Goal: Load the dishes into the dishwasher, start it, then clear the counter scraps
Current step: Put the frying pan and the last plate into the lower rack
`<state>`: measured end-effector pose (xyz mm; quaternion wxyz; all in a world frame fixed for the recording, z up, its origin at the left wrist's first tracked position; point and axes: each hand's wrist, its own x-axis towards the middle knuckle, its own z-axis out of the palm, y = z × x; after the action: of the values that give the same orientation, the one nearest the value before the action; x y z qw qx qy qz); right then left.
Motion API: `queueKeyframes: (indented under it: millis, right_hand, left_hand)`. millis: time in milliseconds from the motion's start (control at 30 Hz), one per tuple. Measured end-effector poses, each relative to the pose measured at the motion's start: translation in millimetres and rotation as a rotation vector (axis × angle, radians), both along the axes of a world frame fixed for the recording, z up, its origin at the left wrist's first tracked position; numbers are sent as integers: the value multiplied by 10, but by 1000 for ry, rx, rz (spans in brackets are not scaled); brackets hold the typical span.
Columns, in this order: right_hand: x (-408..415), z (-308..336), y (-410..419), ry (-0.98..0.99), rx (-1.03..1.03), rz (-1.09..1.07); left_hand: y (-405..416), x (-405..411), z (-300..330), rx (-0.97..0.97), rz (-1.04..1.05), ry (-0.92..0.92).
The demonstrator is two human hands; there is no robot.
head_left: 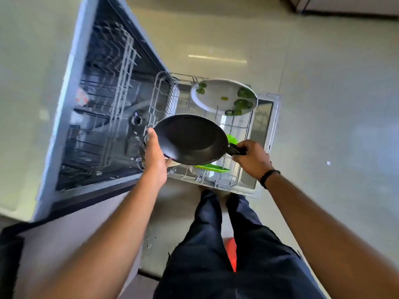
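A black frying pan [190, 139] hangs over the pulled-out lower rack [228, 182] of the open dishwasher [103, 117]. My right hand [251, 158] grips the pan's black handle. My left hand [154, 157] holds the pan's opposite rim, fingers hidden under it. A white plate [218, 96] with green leaf print stands tilted at the rack's far end. A green plate [212, 168] lies in the rack beneath the pan, mostly hidden.
The upper rack [123, 83] sits inside the dishwasher tub. The open door [267, 117] lies flat under the lower rack. My legs [216, 244] stand just in front of it. A red object [232, 253] shows on the pale tiled floor between my legs.
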<state>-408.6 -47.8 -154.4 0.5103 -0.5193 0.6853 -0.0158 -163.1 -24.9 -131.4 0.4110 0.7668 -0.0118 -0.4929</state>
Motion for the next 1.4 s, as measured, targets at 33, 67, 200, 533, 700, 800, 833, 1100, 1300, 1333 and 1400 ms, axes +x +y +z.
queueKeyframes:
  millis: [33, 67, 200, 533, 700, 800, 833, 1100, 1300, 1333, 1400]
  right_hand:
    - [12, -164, -35, -4, -3, -22]
    - [28, -353, -82, -3, -8, -41]
    - [152, -975, -230, 3, -44, -85]
    - [482, -1908, -757, -12, -152, -121]
    - [624, -2177, -1098, -59, -224, -131]
    - [651, -2354, -1286, -63, -233, -127]
    - [651, -2415, -1348, -62, -238, -122]
    - [673, -2769, -1606, 1, -199, -71]
    - [636, -2934, -1677, 23, -168, -68]
    - [623, -2959, -1685, 30, -163, -66]
    - [574, -3001, -1703, 37, -146, -69]
  left_hand:
    - [-66, 33, -194, 6, 1, 14]
    - [-146, 65, -404, 5, 2, 26]
    - [-421, 196, -1099, -18, 42, 90]
    - [-950, 533, -2247, -152, 70, 70]
    - [-1232, 686, -2523, -212, 107, 101]
    - [-1377, 709, -2622, -224, 100, 112]
    - [-1417, 708, -2645, -222, 102, 111]
    - [-1571, 747, -2924, -127, 60, 122]
    - [-1595, 745, -3132, -99, 58, 121]
    - [-1596, 744, -3163, -92, 52, 122]
    - [-1590, 724, -3219, -79, 43, 119]
